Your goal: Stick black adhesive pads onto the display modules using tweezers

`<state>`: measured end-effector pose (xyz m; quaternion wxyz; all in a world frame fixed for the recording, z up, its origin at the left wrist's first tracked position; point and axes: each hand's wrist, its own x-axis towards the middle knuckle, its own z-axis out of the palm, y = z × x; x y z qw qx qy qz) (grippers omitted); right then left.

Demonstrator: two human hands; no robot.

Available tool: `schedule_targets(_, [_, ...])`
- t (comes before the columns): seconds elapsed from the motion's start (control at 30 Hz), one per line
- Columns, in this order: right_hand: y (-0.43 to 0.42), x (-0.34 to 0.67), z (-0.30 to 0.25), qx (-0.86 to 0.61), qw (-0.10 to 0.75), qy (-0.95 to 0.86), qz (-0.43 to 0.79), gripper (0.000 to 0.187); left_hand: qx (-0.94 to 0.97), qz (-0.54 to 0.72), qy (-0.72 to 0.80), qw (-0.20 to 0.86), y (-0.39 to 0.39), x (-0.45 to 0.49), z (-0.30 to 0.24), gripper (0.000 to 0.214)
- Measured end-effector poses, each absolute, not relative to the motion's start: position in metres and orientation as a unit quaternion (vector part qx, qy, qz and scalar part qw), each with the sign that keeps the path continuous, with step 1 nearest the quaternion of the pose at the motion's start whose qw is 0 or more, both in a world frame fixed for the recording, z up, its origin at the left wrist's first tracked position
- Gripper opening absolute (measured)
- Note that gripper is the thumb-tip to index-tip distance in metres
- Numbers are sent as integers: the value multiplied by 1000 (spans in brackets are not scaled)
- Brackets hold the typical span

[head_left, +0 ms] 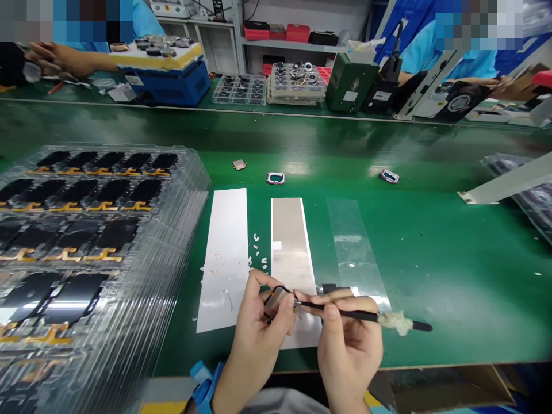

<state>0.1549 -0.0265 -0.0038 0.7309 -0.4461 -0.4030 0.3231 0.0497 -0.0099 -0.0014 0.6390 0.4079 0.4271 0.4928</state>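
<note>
One part (pixel 275 298), pale-faced with a dark rim, is resting in the left hand (pixel 262 332), above the near end of the grey strip (pixel 290 230); thumb and fingers are pinching its edges. The right hand (pixel 351 340) is gripping a slim black tool (pixel 357 314) between thumb and fingers, and the tip is meeting the part's right side. At left, a stack of clear trays (pixel 175 253) is standing on the bench (pixel 448 276); the top tray's compartments are holding rows of dark screens (pixel 117 234) with gold tabs. Across the bench, a compartmented tray (pixel 239 102) is holding small dark pieces, while a pile of trays (pixel 296 99) beside it is carrying round pieces on top. Right of these, a green box (pixel 350 83) is standing, something pale showing at its top. Red boxes (pixel 297 33) are occupying the shelf (pixel 297 44) behind; their contents are not showing.
</note>
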Motion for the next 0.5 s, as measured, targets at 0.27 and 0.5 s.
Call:
schedule_targets(0.27, [-38,209,1,-513,730,-369,262,14,437,431,459,643,-13,47,-3,19])
schedule_targets(0.5, [-62,260,-16,-610,616,-419,270,6,655,274,418,567,-14,49,8,16])
